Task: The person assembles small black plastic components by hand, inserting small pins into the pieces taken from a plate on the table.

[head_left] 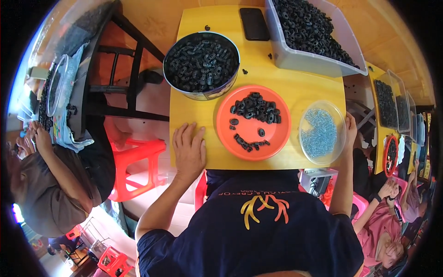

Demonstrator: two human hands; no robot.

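My left hand (189,147) lies flat on the yellow table (203,108), fingers spread, holding nothing. To its right stands an orange-red plastic dish (221,124) with small black ridged parts: a pile (254,108) at the back, a curved row (249,144) in front, a few loose between. A clear round tub (303,148) of tiny pale blue beads (319,134) stands at the table's right edge. My right hand (351,131) is beside the tub's right rim; its fingers are partly hidden, so whether it grips the rim or the table edge is unclear.
Behind the dish stand a round tin (230,85) and a large translucent bin (314,67), both full of black parts. A dark phone (254,24) lies at the back. People sit at tables on both sides; a red stool (131,154) is to the left.
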